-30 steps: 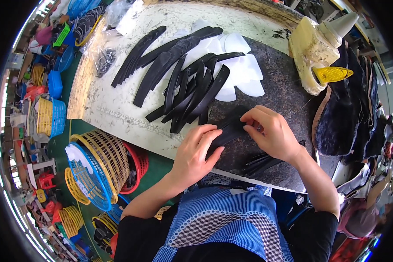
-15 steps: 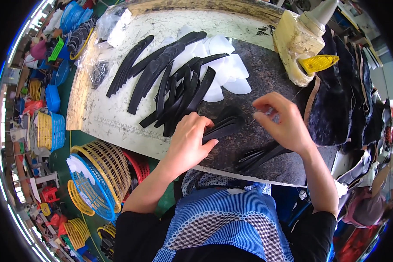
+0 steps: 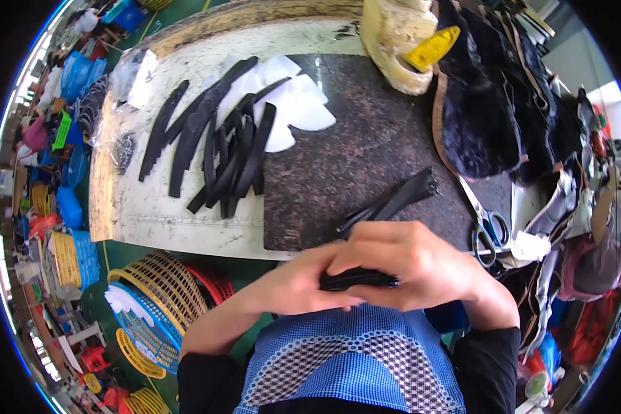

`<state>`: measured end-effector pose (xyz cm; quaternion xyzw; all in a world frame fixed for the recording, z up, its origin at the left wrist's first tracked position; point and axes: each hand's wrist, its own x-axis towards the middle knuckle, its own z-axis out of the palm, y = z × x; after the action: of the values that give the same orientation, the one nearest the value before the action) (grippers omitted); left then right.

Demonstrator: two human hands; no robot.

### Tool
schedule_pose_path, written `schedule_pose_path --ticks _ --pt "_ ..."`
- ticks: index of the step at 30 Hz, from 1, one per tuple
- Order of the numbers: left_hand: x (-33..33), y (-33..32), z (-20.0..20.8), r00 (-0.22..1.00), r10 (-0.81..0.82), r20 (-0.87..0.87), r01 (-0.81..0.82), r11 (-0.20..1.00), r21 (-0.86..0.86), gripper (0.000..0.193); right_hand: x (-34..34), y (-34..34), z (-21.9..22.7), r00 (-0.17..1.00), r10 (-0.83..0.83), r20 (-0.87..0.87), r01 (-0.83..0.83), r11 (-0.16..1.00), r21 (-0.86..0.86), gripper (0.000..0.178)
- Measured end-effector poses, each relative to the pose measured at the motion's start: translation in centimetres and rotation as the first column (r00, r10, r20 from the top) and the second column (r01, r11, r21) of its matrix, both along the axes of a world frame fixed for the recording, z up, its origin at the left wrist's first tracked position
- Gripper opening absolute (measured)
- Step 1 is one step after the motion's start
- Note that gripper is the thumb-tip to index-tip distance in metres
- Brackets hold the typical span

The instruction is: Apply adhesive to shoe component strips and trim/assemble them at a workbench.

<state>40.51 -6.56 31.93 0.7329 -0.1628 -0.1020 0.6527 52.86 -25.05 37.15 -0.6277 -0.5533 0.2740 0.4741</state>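
Close to my apron, past the table's front edge, both hands grip one bundle of black strips (image 3: 359, 278). My left hand (image 3: 298, 281) closes round its left end. My right hand (image 3: 412, 265) wraps over the other end, fingers curled across the top and covering part of the bundle. Just beyond my knuckles, a second bunch of black strips (image 3: 400, 196) lies on the dark speckled slab (image 3: 352, 138). Many more black strips (image 3: 234, 155) are heaped in a loose pile at the left, partly over white rounded sheets (image 3: 303, 103).
Scissors with dark blue handles (image 3: 488, 231) lie at the slab's right edge. A crusted yellowish holder (image 3: 393, 58) with a yellow piece stands at the back. Black furry pieces (image 3: 476, 117) hang at the right. Plastic baskets (image 3: 155, 283) stand at the lower left.
Both hands have come back toward my body with the bundle lifted off the slab. My right hand, earlier apart, now grips it too. The view has shifted right, uncovering the scissors.
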Motion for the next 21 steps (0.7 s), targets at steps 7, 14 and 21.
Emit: schedule_pose_path --ticks 7,14,21 --pt "3.5 -11.8 -5.2 0.733 -0.483 -0.480 0.106 0.777 -0.621 0.027 -3.0 -10.1 -3.7 0.788 -0.533 -0.309 0.548 0.835 -0.043 0.049" --pt "0.6 -15.1 -9.2 0.634 -0.540 -0.553 0.093 0.764 -0.639 0.025 -7.5 -14.8 -8.6 0.872 -0.418 -0.256 0.420 0.906 -0.049 0.054" --pt "0.1 -14.7 -8.2 0.593 -0.500 -0.631 0.034 0.799 -0.600 0.020 -7.2 -16.5 -9.3 0.678 -0.623 -0.390 0.691 0.721 0.049 0.067"
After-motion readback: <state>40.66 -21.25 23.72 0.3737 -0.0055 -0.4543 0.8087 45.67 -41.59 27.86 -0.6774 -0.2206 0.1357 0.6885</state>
